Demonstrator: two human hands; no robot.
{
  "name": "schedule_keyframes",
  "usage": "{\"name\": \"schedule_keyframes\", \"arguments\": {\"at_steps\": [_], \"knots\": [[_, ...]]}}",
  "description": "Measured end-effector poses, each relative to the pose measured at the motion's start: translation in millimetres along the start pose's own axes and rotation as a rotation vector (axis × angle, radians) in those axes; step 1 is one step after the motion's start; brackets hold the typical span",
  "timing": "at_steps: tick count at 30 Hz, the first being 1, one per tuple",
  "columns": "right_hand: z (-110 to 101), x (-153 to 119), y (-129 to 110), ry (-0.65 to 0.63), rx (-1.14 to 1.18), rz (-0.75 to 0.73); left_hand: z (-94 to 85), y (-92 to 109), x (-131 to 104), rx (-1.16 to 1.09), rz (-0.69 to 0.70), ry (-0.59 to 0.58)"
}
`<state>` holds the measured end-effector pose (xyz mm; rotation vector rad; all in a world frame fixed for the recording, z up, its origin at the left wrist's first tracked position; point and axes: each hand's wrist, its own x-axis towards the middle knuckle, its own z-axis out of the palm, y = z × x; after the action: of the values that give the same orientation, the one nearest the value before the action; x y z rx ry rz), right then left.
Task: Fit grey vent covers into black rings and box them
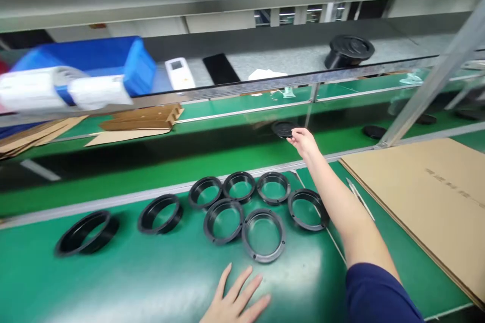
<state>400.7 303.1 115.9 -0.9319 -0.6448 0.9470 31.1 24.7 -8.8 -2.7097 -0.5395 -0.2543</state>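
My right hand [302, 141] reaches across to the green conveyor belt, its fingers closed on the edge of a black round lid [283, 129]. My left hand [238, 299] lies spread at the near side of the green worktop [151, 277], holding nothing. Just beyond its fingertips sits a black plastic ring [264, 235], with another ring [224, 221] beside it. Several more such rings stand behind and to the left, among them a tilted-looking one [87, 233] at the far left. One ring [307, 209] is partly behind my right forearm.
A large cardboard sheet [420, 197] covers the right side, with a thin metallic tool [359, 198] by its edge. On the shelf above are a blue bin [140, 68], a white remote-like device [180, 73], a dark phone-like slab [221, 69] and stacked black lidded parts [348, 50]. A slanted metal post [432, 75] rises right.
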Motion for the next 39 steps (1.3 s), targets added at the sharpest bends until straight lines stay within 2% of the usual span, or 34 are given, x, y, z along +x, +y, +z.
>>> {"name": "schedule_keyframes", "arguments": {"at_steps": [2, 4, 5, 6, 8, 10, 11, 13, 15, 16, 18, 20, 21, 23, 25, 28, 29, 31, 33, 34, 35, 37, 38, 39], "knots": [[33, -56, 2, -0.233, 0.034, -0.009, -7.7, 3, -2, -0.272, -0.079, -0.13], [57, -120, 7, -0.471, 0.086, -0.037, -8.8, 7, -5, -0.621, -0.259, -0.154], [66, -152, 10, -0.573, 0.117, -0.048, -8.8, 7, -6, -0.796, -0.381, -0.079], [72, -185, 14, -0.654, 0.15, -0.046, -9.9, 6, -7, -0.963, -0.508, 0.06], [80, -246, 25, -0.743, 0.19, 0.018, -19.5, -1, -9, -1.293, -0.74, 0.482], [85, -301, 38, -0.802, 0.197, 0.14, -41.0, -12, -13, -1.604, -0.797, 0.896], [87, -325, 46, -0.83, 0.193, 0.204, -55.1, -18, -17, -1.741, -0.772, 1.006], [93, -366, 60, -0.874, 0.178, 0.298, -85.2, -26, -28, -1.956, -0.735, 1.039], [99, -398, 69, -0.908, 0.143, 0.313, -112.5, -28, -44, -2.036, -0.736, 1.067], [101, -411, 71, -0.949, 0.113, 0.293, -123.9, -27, -53, -2.036, -0.744, 1.119], [105, -428, 69, -1.117, 0.006, 0.218, -142.2, -23, -74, -2.014, -0.748, 1.231], [108, -438, 59, -1.305, -0.151, 0.091, -155.3, -16, -96, -2.006, -0.746, 1.267], [109, -441, 54, -1.349, -0.224, -0.005, -160.2, -13, -107, -2.006, -0.754, 1.264], [115, -447, 44, -1.309, -0.306, -0.288, -167.3, -5, -126, -1.979, -0.788, 1.276], [124, -454, 38, -1.212, -0.304, -0.646, -171.5, 3, -141, -1.935, -0.825, 1.315], [141, -474, 39, -1.162, -0.411, -1.097, -175.5, 14, -155, -1.913, -0.802, 1.367], [146, -482, 41, -1.195, -0.473, -1.193, -176.5, 16, -158, -1.937, -0.782, 1.369], [153, -497, 43, -1.387, -0.52, -1.352, -177.7, 20, -164, -2.021, -0.732, 1.343], [158, -505, 45, -1.594, -0.442, -1.45, -177.0, 21, -169, -2.086, -0.707, 1.312], [160, -507, 46, -1.611, -0.422, -1.45, -175.9, 21, -172, -2.098, -0.709, 1.304], [164, -507, 47, -1.555, -0.448, -1.419, -174.5, 21, -174, -2.098, -0.711, 1.305], [170, -506, 49, -1.353, -0.548, -1.325, -171.9, 20, -177, -2.089, -0.721, 1.318], [172, -506, 50, -1.326, -0.572, -1.294, -171.1, 19, -179, -2.111, -0.723, 1.31], [173, -507, 51, -1.38, -0.547, -1.284, -171.0, 19, -179, -2.141, -0.717, 1.297]]}}
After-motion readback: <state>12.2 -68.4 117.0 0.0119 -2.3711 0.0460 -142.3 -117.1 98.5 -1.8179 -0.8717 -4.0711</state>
